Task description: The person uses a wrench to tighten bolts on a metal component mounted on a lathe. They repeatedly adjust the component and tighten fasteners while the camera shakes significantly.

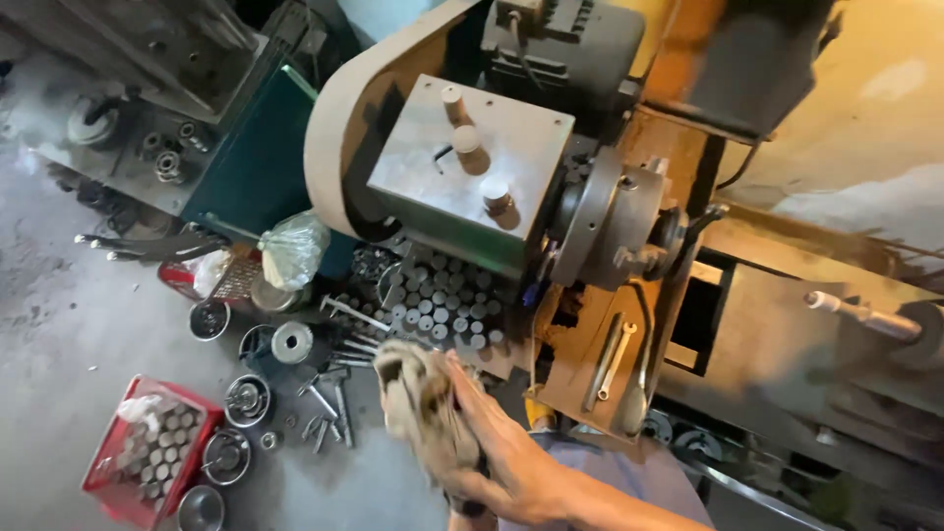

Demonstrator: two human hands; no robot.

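Observation:
My right hand (511, 454) reaches in from the lower right, fingers stretched up and to the left, pressed around a dirty beige rag (418, 401). The rag is bunched into a lump in front of my body, above the floor. My left hand seems to be wrapped inside the rag; only a dark bit shows at the rag's lower end (468, 507). Just beyond the rag stands a lathe, with its grey headstock box (462, 167) and round chuck (602, 218).
A tray of short metal cylinders (442, 305) sits below the headstock. On the concrete floor at the left lie a red crate (147, 450) of cylinders, round metal discs (246, 398), loose bolts and a plastic bag (292, 248). A wrench (615, 359) rests on the orange lathe bed.

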